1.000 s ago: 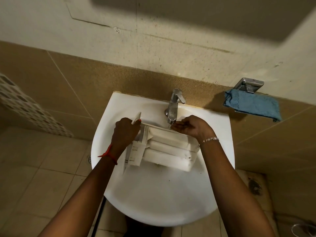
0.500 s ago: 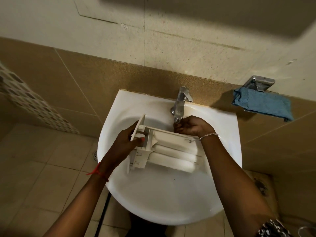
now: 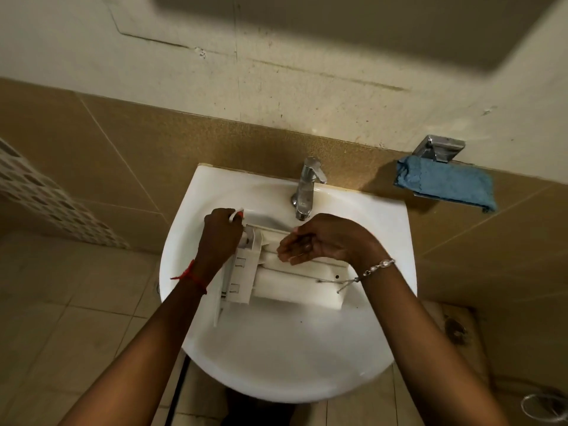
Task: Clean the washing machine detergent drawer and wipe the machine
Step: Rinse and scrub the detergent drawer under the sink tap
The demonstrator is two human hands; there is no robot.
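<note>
The white detergent drawer lies across the middle of the washbasin, its long axis running from 9 to 3 o'clock and its front panel at the 9 o'clock end. The tap stands on the rim at 12 o'clock, its spout just above the drawer's far edge. The left hand has a tight grip, fingers curled round the upper corner of the front panel. The right hand is cupped and loose below the spout, holding nothing, its grip slack; whether its fingertips touch the drawer I cannot tell, nor whether water is running. The main risk is that only one hand holds the drawer. Wet plastic held at one corner could twist loose and knock against the porcelain. Water striking the ribbed compartments could also splash past the rim onto the floor. The chain hanging from the bracelet trails over the drawer's 3 o'clock end and might snag there. A blue cloth hangs on a wall holder at 2 o'clock, well apart from the basin.
</note>
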